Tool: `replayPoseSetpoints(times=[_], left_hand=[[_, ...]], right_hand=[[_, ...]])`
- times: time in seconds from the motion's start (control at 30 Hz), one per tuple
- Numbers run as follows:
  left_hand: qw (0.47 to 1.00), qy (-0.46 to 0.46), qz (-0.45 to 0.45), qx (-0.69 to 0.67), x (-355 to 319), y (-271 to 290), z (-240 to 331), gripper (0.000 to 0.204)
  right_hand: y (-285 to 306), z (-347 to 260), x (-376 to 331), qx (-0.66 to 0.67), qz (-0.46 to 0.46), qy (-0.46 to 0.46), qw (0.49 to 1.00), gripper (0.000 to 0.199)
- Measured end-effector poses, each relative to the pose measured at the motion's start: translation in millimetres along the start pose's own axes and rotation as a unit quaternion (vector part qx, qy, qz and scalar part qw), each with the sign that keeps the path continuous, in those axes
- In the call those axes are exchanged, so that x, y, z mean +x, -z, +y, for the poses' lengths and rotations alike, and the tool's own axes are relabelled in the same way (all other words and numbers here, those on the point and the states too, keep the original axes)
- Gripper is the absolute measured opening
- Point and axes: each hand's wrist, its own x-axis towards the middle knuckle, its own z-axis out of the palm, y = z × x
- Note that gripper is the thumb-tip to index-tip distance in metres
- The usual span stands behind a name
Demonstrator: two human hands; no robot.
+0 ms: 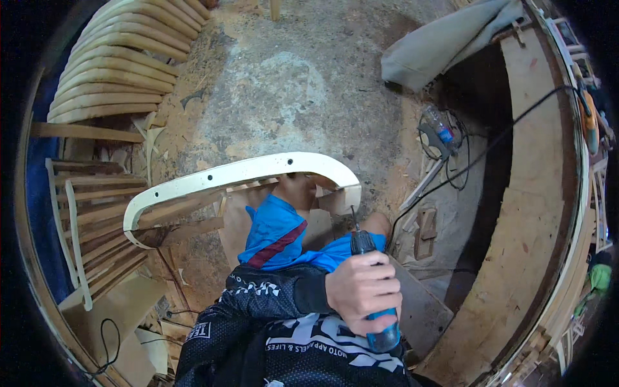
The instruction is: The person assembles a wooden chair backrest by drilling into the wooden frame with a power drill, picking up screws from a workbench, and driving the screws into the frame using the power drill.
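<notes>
My left hand reaches in from the left and is closed over the body of a blue and black cordless drill. The slim bit points away from me and meets the right end of a curved, pale wooden frame piece. Several dark round holes run along the frame's top face. It lies across my legs, its far end curling down at the left. My right hand is out of sight; the drill's grip is hidden below.
Curved wooden pieces stand stacked at the far left, with slatted frames nearer. On the right are a wooden bench edge, a black cable, a plastic bottle and a draped pale cloth. Wood scraps lie on the floor.
</notes>
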Motion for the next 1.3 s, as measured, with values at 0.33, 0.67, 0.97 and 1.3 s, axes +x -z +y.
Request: replayPoseSetpoints(times=[0.33, 0.67, 0.97, 1.3], left_hand=[[0.999, 0.046, -0.001, 0.005, 12, -10, -1, 0.019], [0.993, 0.023, 0.025, 0.11, 7, -28, -8, 0.02], [0.991, 0.009, 0.013, 0.131, -1, -26, -4, 0.014], [0.753, 0.479, 0.325, -0.312, -45, 11, -35, 0.022]], right_hand=[[-21, 16, 2, 0.211, 0.155, 0.036, 0.964, 0.018], [-33, 20, 22, 0.338, 0.211, 0.089, 0.913, 0.016], [-23, 24, 27, 0.074, 0.173, 0.11, 0.976, 0.012], [-13, 30, -18, -0.017, 0.009, 0.074, 0.997, 0.02]])
